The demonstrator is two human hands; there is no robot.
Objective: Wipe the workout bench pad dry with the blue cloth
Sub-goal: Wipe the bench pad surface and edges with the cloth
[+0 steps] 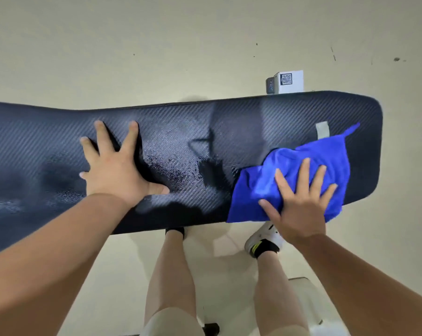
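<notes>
While I am looking straight down over my own arms, a long black workout bench pad with a woven, carbon-fibre-like texture (59,132) is stretching across the view from the left edge to a rounded end on the right. Toward the far left, its surface is showing dull, hazy smears. My left hand (115,166) is lying flat on the pad left of centre, palm down, fingers spread wide and gripping nothing. Just to the right of that hand, a patch of dark wet speckles (176,166) is glistening on the pad, between my two hands.

Further right, a bright blue microfibre cloth (277,175) is lying bunched on the pad near its right end, its lower edge reaching the pad's near side. My right hand (299,202) is pressing down on top of the cloth with the palm flat and the fingers splayed, not curled around the fabric. A small pale grey tab (322,129) is sitting on the pad just above the cloth, and one thin corner of the cloth is pointing up and to the right beside it.

Beyond the pad's far edge, a small white box printed with a square code (290,81) is resting on the pale beige floor (156,44). Below the pad, my bare legs are showing, with a white shoe and black sock (263,241) on the right foot.
</notes>
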